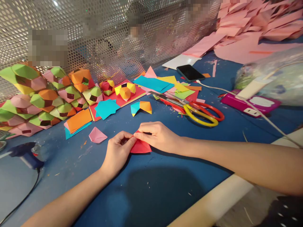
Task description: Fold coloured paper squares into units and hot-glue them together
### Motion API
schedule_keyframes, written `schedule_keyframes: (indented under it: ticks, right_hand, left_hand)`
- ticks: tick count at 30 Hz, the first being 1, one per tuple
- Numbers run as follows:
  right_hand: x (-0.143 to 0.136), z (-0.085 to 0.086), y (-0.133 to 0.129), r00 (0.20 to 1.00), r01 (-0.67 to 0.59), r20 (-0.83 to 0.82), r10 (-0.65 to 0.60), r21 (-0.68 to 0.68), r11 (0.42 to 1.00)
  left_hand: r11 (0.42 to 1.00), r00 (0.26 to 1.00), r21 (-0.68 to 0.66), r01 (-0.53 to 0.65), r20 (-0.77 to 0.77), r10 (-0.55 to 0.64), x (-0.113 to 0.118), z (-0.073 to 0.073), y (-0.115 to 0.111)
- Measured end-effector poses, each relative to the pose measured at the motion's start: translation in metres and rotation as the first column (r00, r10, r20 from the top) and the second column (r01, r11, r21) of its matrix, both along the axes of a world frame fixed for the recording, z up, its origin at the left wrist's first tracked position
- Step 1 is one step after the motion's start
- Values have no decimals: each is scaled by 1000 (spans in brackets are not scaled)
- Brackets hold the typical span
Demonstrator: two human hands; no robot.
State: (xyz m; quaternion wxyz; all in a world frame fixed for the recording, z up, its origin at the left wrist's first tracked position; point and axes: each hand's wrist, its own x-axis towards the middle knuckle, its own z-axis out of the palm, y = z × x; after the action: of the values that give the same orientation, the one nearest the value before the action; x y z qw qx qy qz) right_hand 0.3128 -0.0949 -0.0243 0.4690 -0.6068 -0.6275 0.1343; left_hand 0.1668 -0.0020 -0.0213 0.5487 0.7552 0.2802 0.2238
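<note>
A red sheet of folded paper [141, 148] lies near the front of the blue table, pinched by both hands. My left hand [118, 148] grips its upper left side between thumb and fingers. At its top corner, the thumb and fingers of my right hand [157, 135] are closed on the same paper. To the left of my hands sits a folded pink paper piece [98, 135]. Beyond them stands a joined blue and orange paper piece [141, 108], apart from both hands. Part of the red paper is hidden under my fingers.
Many-coloured folded paper balls [44, 97] are piled at the left against a perforated metal screen [156, 31]. A glue gun [27, 154] lies at the left. Scissors [201, 115], a phone [190, 73], a purple power strip [252, 102] with a cable, and pink paper scraps [255, 22] lie right.
</note>
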Motion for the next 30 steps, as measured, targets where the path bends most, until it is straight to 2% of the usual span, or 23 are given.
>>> schedule_keyframes:
  ticks: [4, 7, 10, 14, 25, 30]
  right_hand:
    - [1, -1, 0, 993, 73, 101, -63, -103, 992]
    - [1, -5, 1, 979, 97, 188, -72, -123, 988]
    - [2, -9, 3, 974, 95, 217, -67, -120, 988]
    - [1, -8, 1, 966, 91, 253, -58, -119, 989]
    - [0, -5, 0, 956, 85, 289, -43, -135, 987]
    - [-2, -3, -2, 971, 51, 239, -13, -151, 987]
  left_hand:
    - [994, 989, -6, -108, 104, 108, 0, 0, 1]
    - [987, 976, -31, -156, 149, 159, 0, -1, 2]
    - [992, 981, -36, -123, 148, 127, 1, -1, 2]
    - [996, 996, 63, -56, 78, 51, 0, 2, 2]
    - [996, 998, 75, -50, 38, 47, 1, -1, 2]
    - [992, 997, 105, -64, 44, 60, 0, -6, 5]
